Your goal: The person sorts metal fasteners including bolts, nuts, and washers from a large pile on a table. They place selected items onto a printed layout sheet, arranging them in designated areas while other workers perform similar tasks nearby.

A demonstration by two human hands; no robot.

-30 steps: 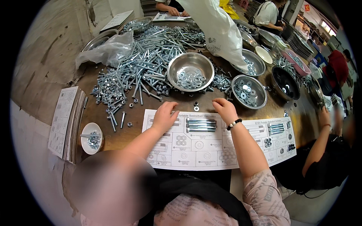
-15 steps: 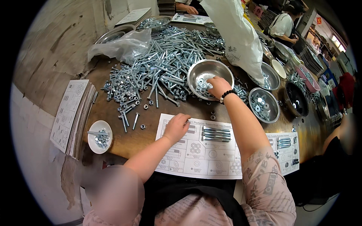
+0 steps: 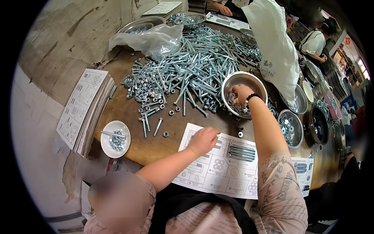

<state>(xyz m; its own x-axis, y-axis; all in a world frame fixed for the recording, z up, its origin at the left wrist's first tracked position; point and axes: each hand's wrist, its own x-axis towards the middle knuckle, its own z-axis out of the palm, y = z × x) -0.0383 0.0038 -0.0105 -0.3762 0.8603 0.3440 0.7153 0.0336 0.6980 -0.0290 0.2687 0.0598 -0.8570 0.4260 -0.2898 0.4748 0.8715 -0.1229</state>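
My right hand (image 3: pixel 242 93) is inside a steel bowl (image 3: pixel 260 82), its bent fingers closed on flat washers (image 3: pixel 239 108) at the bottom. A dark bead bracelet circles that wrist. My left hand (image 3: pixel 204 141) lies on the upper part of a printed sheet (image 3: pixel 210 180); its fingers are curled together, and anything under them is hidden. Beside it, a row of long bolts (image 3: pixel 241 152) lies on the sheet's upper right. A few small nuts or washers (image 3: pixel 240 132) sit on the table between bowl and sheet.
A big heap of bolts (image 3: pixel 191 58) and nuts covers the table's middle. At left are a stack of printed sheets (image 3: pixel 83 105) and a white dish (image 3: pixel 116 150) of small parts. More washer bowls (image 3: pixel 291 128), a white sack (image 3: pixel 274 50) and another sheet (image 3: pixel 306 179) are at right. Other people work beyond.
The view has shifted, so the table's contents appear further right. My right hand has sunk deeper among the washers in the bowl. My left hand stays on the sheet.
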